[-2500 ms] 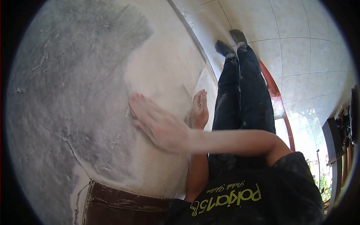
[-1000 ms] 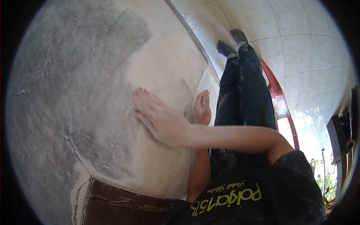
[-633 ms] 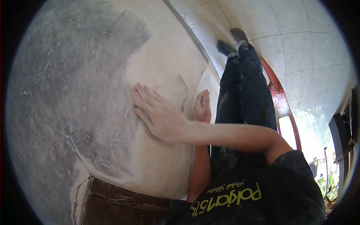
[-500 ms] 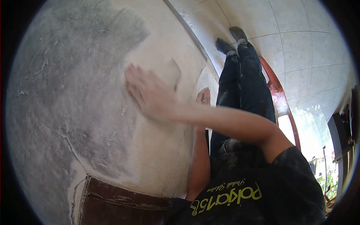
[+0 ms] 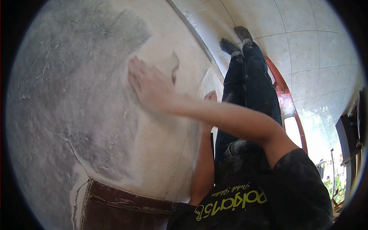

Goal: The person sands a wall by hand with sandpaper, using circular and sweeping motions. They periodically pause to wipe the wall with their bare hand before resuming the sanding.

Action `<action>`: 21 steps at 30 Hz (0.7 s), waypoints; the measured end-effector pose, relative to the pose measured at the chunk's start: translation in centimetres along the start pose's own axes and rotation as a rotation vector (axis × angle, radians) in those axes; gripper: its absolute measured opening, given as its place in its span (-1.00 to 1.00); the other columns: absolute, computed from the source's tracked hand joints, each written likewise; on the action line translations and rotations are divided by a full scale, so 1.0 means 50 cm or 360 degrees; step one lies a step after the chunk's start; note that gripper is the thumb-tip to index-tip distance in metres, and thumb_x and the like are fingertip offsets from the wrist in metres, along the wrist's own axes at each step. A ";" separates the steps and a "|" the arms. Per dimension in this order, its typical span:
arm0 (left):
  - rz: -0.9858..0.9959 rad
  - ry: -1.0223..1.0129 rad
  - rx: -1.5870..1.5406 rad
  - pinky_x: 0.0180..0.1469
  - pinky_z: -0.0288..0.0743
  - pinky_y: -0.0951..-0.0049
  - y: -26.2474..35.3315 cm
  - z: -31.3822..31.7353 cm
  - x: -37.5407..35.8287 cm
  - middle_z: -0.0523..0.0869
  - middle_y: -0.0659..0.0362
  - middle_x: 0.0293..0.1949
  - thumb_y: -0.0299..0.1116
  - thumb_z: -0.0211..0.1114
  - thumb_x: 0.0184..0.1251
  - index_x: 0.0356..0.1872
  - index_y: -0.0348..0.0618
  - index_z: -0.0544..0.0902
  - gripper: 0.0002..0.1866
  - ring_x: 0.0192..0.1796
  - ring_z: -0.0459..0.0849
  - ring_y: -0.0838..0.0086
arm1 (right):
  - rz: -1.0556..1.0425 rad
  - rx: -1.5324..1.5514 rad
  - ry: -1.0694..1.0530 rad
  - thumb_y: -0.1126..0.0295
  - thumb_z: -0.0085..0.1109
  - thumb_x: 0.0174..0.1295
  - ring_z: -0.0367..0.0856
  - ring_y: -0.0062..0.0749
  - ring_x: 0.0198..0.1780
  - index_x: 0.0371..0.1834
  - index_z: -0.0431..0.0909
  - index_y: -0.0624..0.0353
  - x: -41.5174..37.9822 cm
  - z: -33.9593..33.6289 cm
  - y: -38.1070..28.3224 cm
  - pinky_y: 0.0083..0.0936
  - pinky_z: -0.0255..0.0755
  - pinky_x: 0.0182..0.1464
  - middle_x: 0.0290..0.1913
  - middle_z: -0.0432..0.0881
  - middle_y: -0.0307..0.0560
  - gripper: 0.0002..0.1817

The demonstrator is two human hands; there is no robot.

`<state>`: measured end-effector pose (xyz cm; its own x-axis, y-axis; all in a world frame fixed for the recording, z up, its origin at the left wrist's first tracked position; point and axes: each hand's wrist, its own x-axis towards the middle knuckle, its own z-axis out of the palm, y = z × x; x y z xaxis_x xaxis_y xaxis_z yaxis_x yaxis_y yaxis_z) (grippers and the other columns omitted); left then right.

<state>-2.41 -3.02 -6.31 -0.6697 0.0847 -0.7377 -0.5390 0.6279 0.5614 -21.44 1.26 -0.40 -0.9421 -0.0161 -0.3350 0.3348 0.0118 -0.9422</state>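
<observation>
My right hand (image 5: 151,86) lies against the pale, grey-patched wall (image 5: 161,161), fingers close together and slightly blurred. A thin pale sheet (image 5: 168,65) sticks out beside this hand, held between it and the wall; the rest of the sheet is hidden under the palm. Lower down at the wall's right side, my left hand (image 5: 211,96) shows only its fingers, which are raised and a little bent. Nothing is visible in them. My right forearm crosses in front and covers the rest of that hand.
A brown wooden frame (image 5: 130,203) meets the wall at the bottom, near a long crack. My legs (image 5: 260,76) stretch over the tiled floor (image 5: 303,50). A red curved object (image 5: 281,90) lies beside them. Dark furniture (image 5: 347,138) stands at the far right.
My right hand has shifted slightly up and left on the wall, and the sheet's visible part has moved with it. The left fingers have moved slightly right.
</observation>
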 end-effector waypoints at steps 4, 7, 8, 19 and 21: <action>-0.0281 0.0046 -0.0197 0.26 0.34 0.31 0.002 -0.002 0.016 0.61 0.00 0.09 -0.05 0.01 0.53 0.16 -0.22 0.51 -0.54 0.17 0.55 0.28 | -0.0047 0.0043 -0.0156 0.15 -0.31 0.50 0.09 0.01 0.50 0.43 0.14 0.30 -0.131 -0.014 -0.031 -0.14 -0.06 0.50 0.49 0.12 0.18 -0.44; -0.0236 0.0031 -0.0166 0.28 0.32 0.34 0.021 0.006 0.013 0.61 0.01 0.08 -0.08 0.02 0.53 0.13 -0.26 0.52 -0.56 0.17 0.54 0.33 | -0.0006 0.0014 -0.0112 0.16 -0.29 0.51 0.08 0.00 0.51 0.44 0.13 0.29 -0.062 -0.015 -0.005 -0.15 -0.06 0.50 0.49 0.12 0.19 -0.43; -0.0126 0.0008 -0.0115 0.27 0.32 0.34 0.017 0.001 0.010 0.61 0.01 0.08 -0.09 0.03 0.53 0.13 -0.26 0.53 -0.56 0.16 0.54 0.34 | 0.0019 0.0015 -0.0071 0.16 -0.29 0.51 0.08 0.00 0.51 0.45 0.12 0.29 -0.026 -0.013 0.004 -0.16 -0.06 0.50 0.48 0.12 0.20 -0.43; -0.0237 0.0032 -0.0177 0.22 0.37 0.37 0.010 0.011 0.014 0.62 0.00 0.07 -0.06 0.01 0.54 0.14 -0.26 0.52 -0.54 0.16 0.55 0.25 | -0.0062 -0.0017 -0.0069 0.17 -0.29 0.50 0.10 0.03 0.49 0.42 0.12 0.36 -0.048 -0.010 0.010 -0.18 -0.02 0.49 0.46 0.14 0.26 -0.43; -0.0131 0.0007 -0.0034 0.23 0.35 0.37 0.008 0.005 0.014 0.63 0.01 0.06 -0.06 0.01 0.54 0.14 -0.27 0.52 -0.54 0.16 0.55 0.25 | -0.0018 0.0038 0.0012 0.15 -0.28 0.51 0.08 0.01 0.51 0.43 0.12 0.33 -0.015 0.003 0.018 -0.19 -0.03 0.50 0.47 0.12 0.25 -0.43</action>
<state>-2.97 -2.52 -6.71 -0.6248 0.0299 -0.7802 -0.6033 0.6158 0.5067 -20.41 1.15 -1.00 -0.9458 -0.0085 -0.3246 0.3247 -0.0120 -0.9457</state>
